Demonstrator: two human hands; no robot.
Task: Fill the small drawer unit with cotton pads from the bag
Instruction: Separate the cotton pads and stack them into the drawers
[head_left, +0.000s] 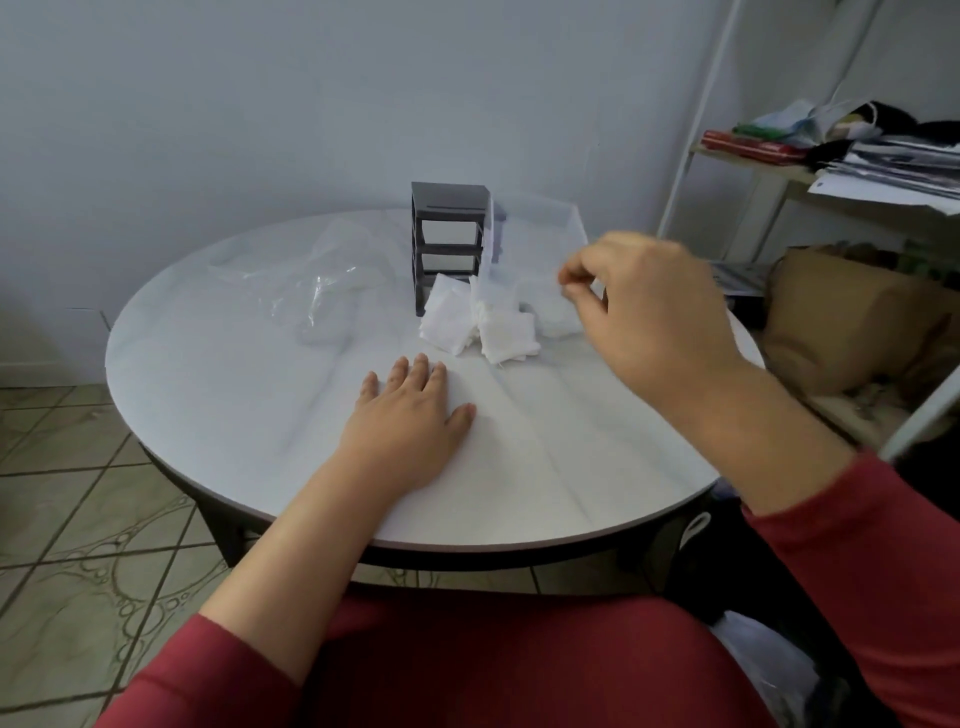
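Note:
A small dark drawer unit (448, 236) stands at the far middle of the round white table (249, 415), its slots showing as dark openings. Square white cotton pads (478, 322) lie in a loose pile right in front of it. A crumpled clear plastic bag (322, 280) lies to the unit's left, and more clear plastic (535, 234) spreads to its right. My left hand (410, 415) rests flat on the table, fingers spread, just short of the pads. My right hand (639, 306) hovers above the table to the right of the pads, its thumb and fingertips pinched together; I see nothing between them.
A white metal shelf (727, 156) stands at the right with stacked papers and folded cloth (883, 156). A brown bag (852, 322) sits below it, close to the table's right edge. A pale wall lies behind the table, and tiled floor at the left.

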